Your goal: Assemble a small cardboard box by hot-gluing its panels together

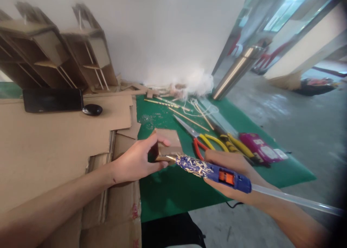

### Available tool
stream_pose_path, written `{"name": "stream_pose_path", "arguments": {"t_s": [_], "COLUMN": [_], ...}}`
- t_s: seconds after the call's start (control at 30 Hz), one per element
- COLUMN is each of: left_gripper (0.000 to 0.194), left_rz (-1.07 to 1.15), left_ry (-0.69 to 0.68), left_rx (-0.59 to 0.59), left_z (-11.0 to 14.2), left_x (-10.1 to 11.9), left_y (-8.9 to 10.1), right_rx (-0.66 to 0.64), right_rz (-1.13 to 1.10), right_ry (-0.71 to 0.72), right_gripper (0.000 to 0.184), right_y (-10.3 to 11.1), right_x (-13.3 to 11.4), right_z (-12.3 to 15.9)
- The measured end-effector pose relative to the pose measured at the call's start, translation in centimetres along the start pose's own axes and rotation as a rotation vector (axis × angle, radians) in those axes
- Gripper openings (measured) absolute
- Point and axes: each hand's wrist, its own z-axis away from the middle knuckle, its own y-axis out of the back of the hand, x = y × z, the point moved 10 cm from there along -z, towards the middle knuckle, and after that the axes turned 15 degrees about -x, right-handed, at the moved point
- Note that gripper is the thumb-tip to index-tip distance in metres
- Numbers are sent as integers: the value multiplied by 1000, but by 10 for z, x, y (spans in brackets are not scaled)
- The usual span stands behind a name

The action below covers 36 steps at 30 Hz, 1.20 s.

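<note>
My left hand (138,159) pinches a small folded cardboard piece (169,137) over the green table top, thumb below and fingers along its upper side. In my right hand (230,163) is a blue glue gun (195,166), its body crusted with pale flecks and a clear glue stick (292,199) running out of its back. The metal nozzle (170,157) points left at the near edge of the cardboard piece; whether it touches cannot be told. Just beyond lie scissors (192,130) with red and yellow handles.
Flat cardboard sheets (67,132) cover the left, bearing a phone (52,100) and a black mouse (92,110). Cardboard shelves (89,52) stand behind. Thin sticks (189,118), white fluff (199,83), a steel flask (235,72), yellow-handled pliers (240,145) and a magenta box (260,146) occupy the green table (162,201).
</note>
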Motion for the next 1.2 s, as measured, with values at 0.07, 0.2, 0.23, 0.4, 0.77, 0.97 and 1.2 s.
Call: {"name": "stream_pose_path", "arguments": {"t_s": [0.07,0.2,0.23,0.4,0.77,0.97,1.2], "left_gripper": [37,37,37,36,38,38,36], "left_rz": [-4,-8,-6,21,30,18,-12], "left_ry": [-9,-24,-19,-12,11,3,-6], "left_rx": [2,-2,-6,-17,-31,-10,4], "left_z": [0,0,0,0,-1,0,0], "left_x": [1,3,3,2,-3,-3,0], "left_y": [0,1,1,0,-2,0,1], "right_rx": [1,5,1,-2,-4,14,16], "right_rz": [1,4,0,-10,-27,-32,-11], "right_ry": [3,17,14,5,-4,-5,-35], "right_gripper": [18,17,16,15,17,15,17], "right_y": [1,1,1,1,1,2,2], "right_x": [0,1,1,2,5,7,11], "right_z": [1,2,2,4,7,9,13]}}
